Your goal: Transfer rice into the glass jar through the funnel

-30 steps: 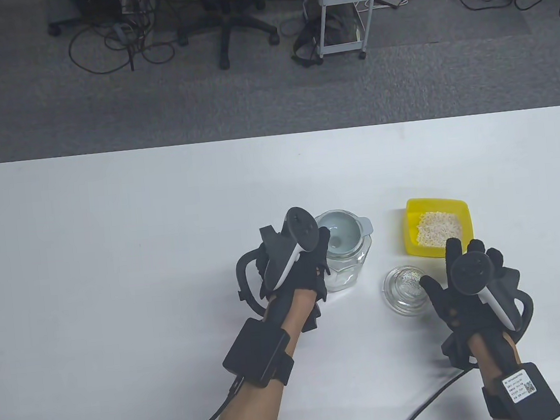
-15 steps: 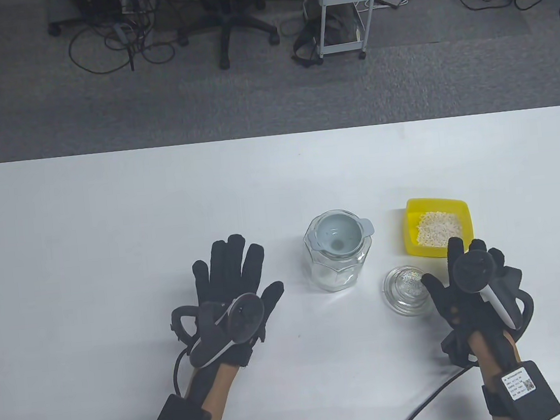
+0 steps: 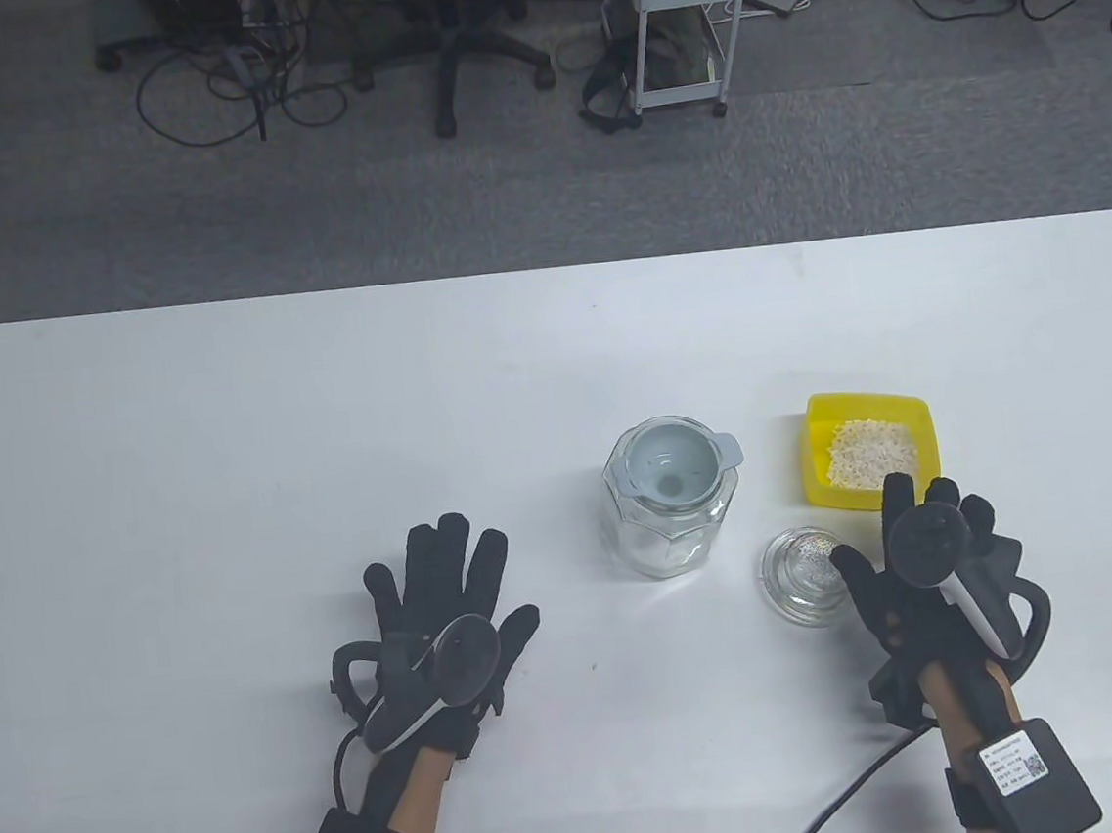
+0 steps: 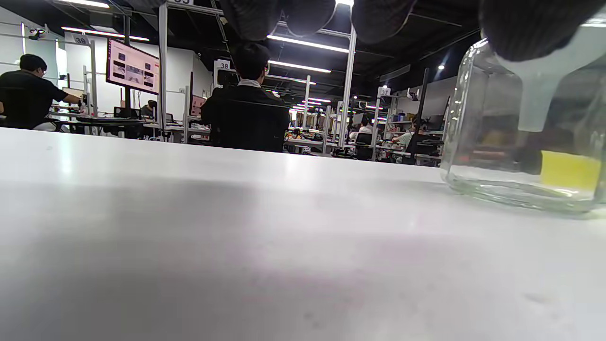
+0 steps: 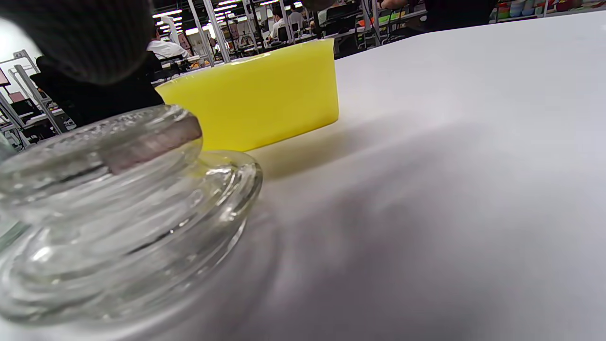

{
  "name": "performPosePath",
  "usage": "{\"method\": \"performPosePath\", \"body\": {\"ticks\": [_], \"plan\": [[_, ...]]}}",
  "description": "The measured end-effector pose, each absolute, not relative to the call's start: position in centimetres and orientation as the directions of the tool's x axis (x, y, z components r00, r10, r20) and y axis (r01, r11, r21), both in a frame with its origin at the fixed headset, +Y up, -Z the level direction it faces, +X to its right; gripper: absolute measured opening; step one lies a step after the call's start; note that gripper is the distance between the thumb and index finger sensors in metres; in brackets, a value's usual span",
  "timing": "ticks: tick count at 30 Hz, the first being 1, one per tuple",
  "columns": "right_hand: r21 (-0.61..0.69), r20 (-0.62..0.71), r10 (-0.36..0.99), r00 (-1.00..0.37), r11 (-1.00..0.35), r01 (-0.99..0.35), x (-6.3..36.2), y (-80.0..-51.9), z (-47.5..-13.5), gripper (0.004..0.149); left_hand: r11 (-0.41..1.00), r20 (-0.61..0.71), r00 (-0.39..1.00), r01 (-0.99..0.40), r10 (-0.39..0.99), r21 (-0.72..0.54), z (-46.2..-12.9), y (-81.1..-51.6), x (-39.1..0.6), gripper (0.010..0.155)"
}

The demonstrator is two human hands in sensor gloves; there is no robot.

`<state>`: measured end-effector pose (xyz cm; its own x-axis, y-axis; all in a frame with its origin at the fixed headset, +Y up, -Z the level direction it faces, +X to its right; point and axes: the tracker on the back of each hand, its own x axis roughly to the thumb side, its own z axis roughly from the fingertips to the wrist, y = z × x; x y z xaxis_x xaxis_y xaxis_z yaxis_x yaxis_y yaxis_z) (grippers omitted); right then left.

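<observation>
White rice (image 3: 871, 454) sits in a shallow yellow square plastic tub (image 3: 867, 406), right of centre on the white table (image 3: 225, 448); tub upright, rice heaped toward its near side; tub wall also visible in the right wrist view (image 5: 255, 94). Left of the tub, apart from it, stands a clear faceted glass jar (image 3: 674, 538), upright, mouth open; a pale grey plastic funnel (image 3: 683, 463) seated in its mouth, tab pointing right; left wrist view shows the funnel spout (image 4: 535, 102) hanging inside the jar (image 4: 478, 142), jar bottom looks bare. Round clear glass lid (image 3: 807, 574) lies flat on the table, near side of the tub, between jar and right hand; in the right wrist view the lid (image 5: 118, 213) is close up, just in front of the tub. Right hand (image 3: 936, 586) fingers spread wide, holding nothing; fingertips reach over the tub's near edge, thumb at the lid's right rim, contact cannot tell. Left hand (image 3: 443, 624) flat, fingers splayed wide, holding nothing, well left of the jar.
</observation>
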<state>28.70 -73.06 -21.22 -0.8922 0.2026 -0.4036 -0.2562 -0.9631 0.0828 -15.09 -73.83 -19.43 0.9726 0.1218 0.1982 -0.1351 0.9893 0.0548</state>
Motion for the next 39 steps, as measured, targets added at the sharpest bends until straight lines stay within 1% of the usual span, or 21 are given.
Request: {"method": "performPosePath", "body": {"ticks": [2,6,8,10,14,17,19,21,23,24,25,26,28,31,34,36,38,39], "plan": [[0.057,-0.413,0.215,-0.885,-0.964,-0.261,28.8,-73.0,-21.1,0.086,0.987,0.199,0.97,-0.15,0.137,0.053,-19.5,-74.0,-15.0,0.079],[0.023,-0.454,0.238,-0.858,-0.96,-0.279,29.4,-72.4,-21.2,0.086,0.99,0.201,0.971,-0.139,0.128,0.041,-19.5,-74.1,-15.0,0.079],[-0.026,-0.5,0.283,-0.818,-0.95,-0.312,30.0,-71.9,-21.3,0.086,0.988,0.196,0.97,-0.151,0.141,0.037,-19.5,-74.0,-15.1,0.079],[-0.055,-0.552,0.28,-0.785,-0.952,-0.301,30.5,-71.3,-21.7,0.089,0.988,0.181,0.974,-0.148,0.139,0.043,-19.3,-73.8,-15.3,0.079],[-0.021,-0.629,0.233,-0.742,-0.959,-0.284,31.9,-70.0,-23.9,0.088,0.987,0.18,0.973,-0.154,0.143,0.05,-19.3,-73.4,-15.5,0.079],[0.03,-0.708,0.209,-0.675,-0.946,-0.324,33.2,-69.6,-26.5,0.091,0.986,0.19,0.971,-0.159,0.147,0.046,-19.2,-73.4,-15.3,0.079],[0.096,-0.77,0.152,-0.62,-0.933,-0.347,34.3,-70.0,-28.1,0.091,0.987,0.199,0.969,-0.155,0.144,0.038,-19.2,-73.6,-15.0,0.079],[0.148,-0.815,0.085,-0.573,-0.926,-0.348,35.2,-70.6,-29.0,0.088,0.989,0.205,0.969,-0.148,0.139,0.027,-19.3,-73.8,-14.8,0.079],[0.163,-0.852,0.08,-0.517,-0.898,-0.408,36.0,-71.5,-29.4,0.085,0.989,0.208,0.968,-0.146,0.139,0.018,-19.3,-73.9,-14.6,0.079],[0.145,-0.877,0.096,-0.471,-0.882,-0.448,36.5,-72.0,-29.6,0.084,0.989,0.207,0.968,-0.146,0.14,0.017,-19.4,-73.9,-14.6,0.078],[0.135,-0.887,0.108,-0.449,-0.869,-0.476,36.7,-72.3,-29.7,0.085,0.989,0.206,0.968,-0.147,0.141,0.017,-19.4,-74.0,-14.6,0.078],[0.119,-0.897,0.132,-0.421,-0.847,-0.519,37.0,-72.7,-29.9,0.081,0.989,0.203,0.969,-0.149,0.143,0.016,-19.4,-73.9,-14.6,0.078],[0.088,-0.907,0.171,-0.385,-0.817,-0.57,37.2,-73.3,-30.2,0.078,0.988,0.198,0.969,-0.154,0.148,0.016,-19.5,-74.0,-14.6,0.078],[0.097,-0.916,0.157,-0.369,-0.807,-0.583,37.4,-74.2,-30.3,0.072,0.989,0.184,0.973,-0.146,0.142,0.009,-19.8,-74.2,-14.5,0.076],[0.041,-0.917,0.216,-0.335,-0.785,-0.618,37.7,-74.9,-30.2,0.065,0.99,0.171,0.975,-0.144,0.143,-0.002,-19.9,-74.4,-14.7,0.077],[0.021,-0.921,0.237,-0.31,-0.762,-0.647,37.7,-75.1,-30.1,0.054,0.99,0.168,0.976,-0.139,0.139,-0.011,-20.0,-74.5,-14.7,0.077],[-0.014,-0.922,0.262,-0.284,-0.758,-0.652,37.6,-75.3,-29.9,0.058,0.99,0.168,0.976,-0.139,0.139,-0.016,-20.0,-74.6,-14.7,0.077],[-0.027,-0.918,0.28,-0.282,-0.753,-0.657,37.5,-75.3,-29.8,0.051,0.99,0.17,0.976,-0.137,0.139,-0.021,-20.0,-74.6,-14.7,0.077]]}}
